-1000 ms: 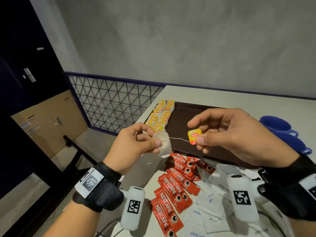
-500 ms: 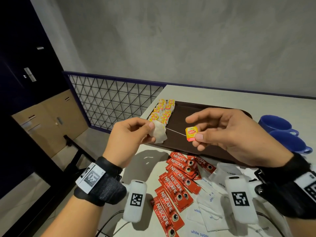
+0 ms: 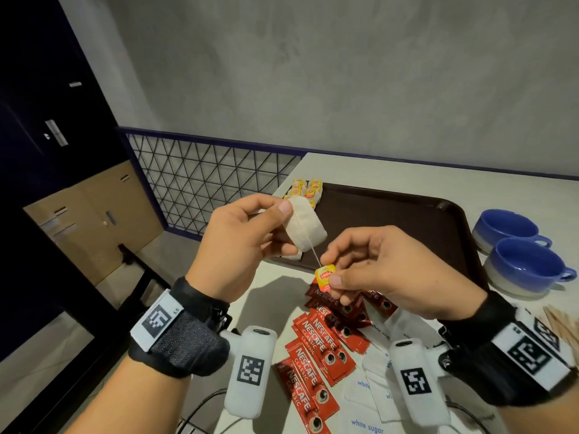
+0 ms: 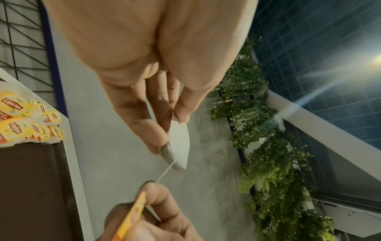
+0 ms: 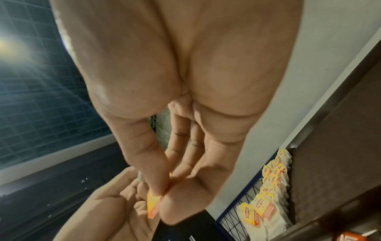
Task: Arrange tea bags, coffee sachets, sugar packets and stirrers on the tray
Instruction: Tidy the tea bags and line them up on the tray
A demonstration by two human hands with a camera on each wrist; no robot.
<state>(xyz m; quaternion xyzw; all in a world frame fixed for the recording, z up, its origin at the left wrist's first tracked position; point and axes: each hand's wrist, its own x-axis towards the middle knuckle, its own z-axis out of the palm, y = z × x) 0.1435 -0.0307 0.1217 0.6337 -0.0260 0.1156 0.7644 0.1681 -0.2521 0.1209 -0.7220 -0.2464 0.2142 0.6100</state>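
Note:
My left hand [image 3: 283,216] pinches a white tea bag [image 3: 305,225] in the air, above the near left corner of the dark brown tray [image 3: 407,220]. A thin string runs from the bag down to its yellow tag [image 3: 325,278], which my right hand [image 3: 332,274] pinches between thumb and forefinger. In the left wrist view the tea bag [image 4: 179,145] hangs from my fingertips and the string leads to the tag [image 4: 134,212]. A row of tea bags [image 3: 305,191] lies along the tray's left edge. Red coffee sachets [image 3: 316,349] and white sugar packets [image 3: 369,402] lie on the table near me.
Two blue cups [image 3: 520,255] stand right of the tray. Wooden stirrers [image 3: 560,327] lie at the right edge. The table's left edge drops off beside a black mesh railing [image 3: 203,186]. Cables run near the front edge.
Both hands drew closer together. The left hand rose with the tea bag and the right hand dropped with the tag, so the string now slopes steeply down.

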